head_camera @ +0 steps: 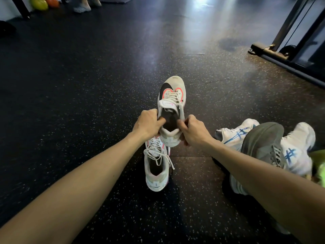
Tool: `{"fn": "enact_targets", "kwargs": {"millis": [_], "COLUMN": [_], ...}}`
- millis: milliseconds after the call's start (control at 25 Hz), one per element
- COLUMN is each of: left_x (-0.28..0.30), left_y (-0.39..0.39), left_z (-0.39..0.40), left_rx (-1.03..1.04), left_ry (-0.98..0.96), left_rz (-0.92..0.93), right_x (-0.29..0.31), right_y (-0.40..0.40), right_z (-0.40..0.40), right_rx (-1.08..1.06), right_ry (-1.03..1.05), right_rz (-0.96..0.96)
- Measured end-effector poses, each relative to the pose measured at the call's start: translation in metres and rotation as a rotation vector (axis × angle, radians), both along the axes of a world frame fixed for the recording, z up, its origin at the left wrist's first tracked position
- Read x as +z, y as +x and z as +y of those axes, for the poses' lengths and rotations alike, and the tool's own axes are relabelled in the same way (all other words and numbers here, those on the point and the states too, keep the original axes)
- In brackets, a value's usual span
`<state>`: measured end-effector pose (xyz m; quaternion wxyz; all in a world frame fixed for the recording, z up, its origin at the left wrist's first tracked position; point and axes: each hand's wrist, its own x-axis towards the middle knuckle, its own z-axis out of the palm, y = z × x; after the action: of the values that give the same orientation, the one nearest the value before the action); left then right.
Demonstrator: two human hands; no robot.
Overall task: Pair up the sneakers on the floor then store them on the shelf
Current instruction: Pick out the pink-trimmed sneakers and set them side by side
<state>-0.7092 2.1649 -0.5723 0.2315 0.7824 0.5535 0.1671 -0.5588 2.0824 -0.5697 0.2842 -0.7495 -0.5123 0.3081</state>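
Observation:
A beige sneaker with pink trim and a black swoosh (173, 95) is held up over the floor, toe pointing away. My left hand (149, 123) grips the left side of its collar with the thumb inside the opening. My right hand (191, 130) grips the right side of the collar. Its matching beige sneaker (156, 166) stands on the dark speckled floor just below, laces loose. To the right lie two white sneakers with blue stripes (233, 133) (299, 148), and a grey sneaker (263, 140) rests across them. No shelf is in view.
A metal machine frame with a dark base (284, 57) stands at the far right. Coloured balls (39, 3) and another person's feet (82, 7) are at the far left. A green object (319, 164) shows at the right edge. A white shoe (237, 184) lies under my right forearm.

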Motion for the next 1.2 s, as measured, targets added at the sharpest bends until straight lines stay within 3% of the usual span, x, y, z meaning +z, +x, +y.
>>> {"fn": "enact_targets", "kwargs": {"millis": [160,360,440,760,1200], "left_x": [0.001,-0.002,-0.007,-0.051,-0.099], "left_y": [-0.038,-0.101,-0.127,-0.179,-0.164], "left_z": [0.009,0.012,0.01,-0.026,-0.053], "left_rx": [0.049,0.126,0.132,0.168,0.193], "left_ry": [-0.016,0.006,-0.007,-0.129,-0.231], "left_rz": [-0.004,0.05,0.062,0.186,0.307], "right_x": [-0.002,-0.02,-0.035,-0.086,-0.088], "right_y": [-0.011,-0.033,-0.046,-0.065,-0.075], "right_z": [-0.003,-0.015,-0.02,-0.026,-0.026], "right_rx": [0.034,0.26,0.292,0.257,0.306], "right_ry": [-0.064,-0.471,-0.54,-0.453,-0.369], "right_rz": [0.016,-0.112,-0.146,-0.147,-0.116]}}
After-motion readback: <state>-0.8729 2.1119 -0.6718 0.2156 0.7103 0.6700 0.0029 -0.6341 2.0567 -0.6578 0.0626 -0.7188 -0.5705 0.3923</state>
